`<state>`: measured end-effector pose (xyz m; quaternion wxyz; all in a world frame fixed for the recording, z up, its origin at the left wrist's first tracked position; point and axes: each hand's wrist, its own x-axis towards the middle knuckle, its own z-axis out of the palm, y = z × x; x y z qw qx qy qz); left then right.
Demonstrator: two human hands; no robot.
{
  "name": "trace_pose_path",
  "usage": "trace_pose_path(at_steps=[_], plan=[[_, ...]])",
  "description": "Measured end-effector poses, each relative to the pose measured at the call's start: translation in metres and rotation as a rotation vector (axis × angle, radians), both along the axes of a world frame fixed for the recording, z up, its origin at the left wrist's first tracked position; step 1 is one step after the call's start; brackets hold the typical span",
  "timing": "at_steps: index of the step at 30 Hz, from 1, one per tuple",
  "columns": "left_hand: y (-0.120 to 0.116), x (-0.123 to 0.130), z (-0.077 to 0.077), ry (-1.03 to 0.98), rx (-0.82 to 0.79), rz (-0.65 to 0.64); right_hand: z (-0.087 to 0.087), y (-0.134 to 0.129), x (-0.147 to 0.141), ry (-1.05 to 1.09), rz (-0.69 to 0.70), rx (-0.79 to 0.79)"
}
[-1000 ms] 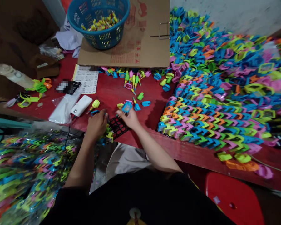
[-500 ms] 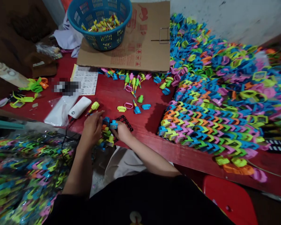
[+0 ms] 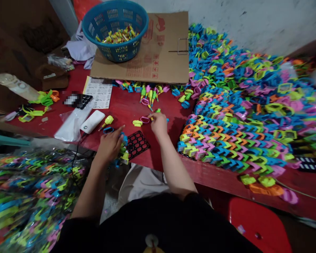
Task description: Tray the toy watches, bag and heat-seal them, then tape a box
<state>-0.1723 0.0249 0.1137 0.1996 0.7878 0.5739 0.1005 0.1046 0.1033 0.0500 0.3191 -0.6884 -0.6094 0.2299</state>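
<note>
My left hand [image 3: 110, 144] has its fingers stretched out beside a cluster of colourful plastic toy watches [image 3: 124, 156] at the table's front edge. A blue watch-like ring [image 3: 108, 130] lies just beyond its fingers. To the right of the cluster is a black grid tray [image 3: 138, 143] with round holes. My right hand [image 3: 159, 124] is closed over the middle of the table, its fingertips pinching a toy watch mostly hidden under the hand. A pink toy watch [image 3: 144, 119] and a yellow one [image 3: 137, 123] lie left of it; a green one [image 3: 158, 110] peeks out beyond.
A blue basket [image 3: 114, 52] of small yellow pieces stands on cardboard [image 3: 168, 66] at the back. Toy watches fill the right side in rows [image 3: 226, 144] and a heap. A white power bank [image 3: 93, 121] and plastic bags [image 3: 73, 126] lie left. A red stool [image 3: 260, 225] stands front right.
My right hand has moved from the watches near my left hand out to the loose ones mid-table, uncovering the grid tray. The blue watch it held is no longer in it.
</note>
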Motion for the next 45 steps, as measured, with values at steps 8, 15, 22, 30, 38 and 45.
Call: trace_pose_path(at_steps=[8, 15, 22, 30, 38, 45], plan=[[0.01, -0.001, -0.003, -0.101, -0.014, 0.116, -0.031, -0.009, -0.004, -0.091, 0.052, -0.279], [0.01, 0.006, -0.006, -0.152, -0.007, 0.189, -0.05, -0.074, -0.002, -0.1, 0.05, -0.02], [0.006, -0.014, -0.006, -0.592, 0.165, 0.428, -0.063, -0.097, 0.008, 0.013, 0.118, -0.081], [-0.018, -0.021, 0.002, -0.378, 0.241, 0.145, -0.049, -0.089, 0.038, -0.197, 0.149, -0.043], [-0.012, -0.016, -0.021, -0.253, 0.094, -0.047, -0.05, -0.111, -0.022, 0.676, 0.13, -0.133], [-0.013, -0.015, -0.021, -0.177, 0.108, -0.037, -0.056, -0.12, -0.088, 0.559, 0.27, -0.194]])
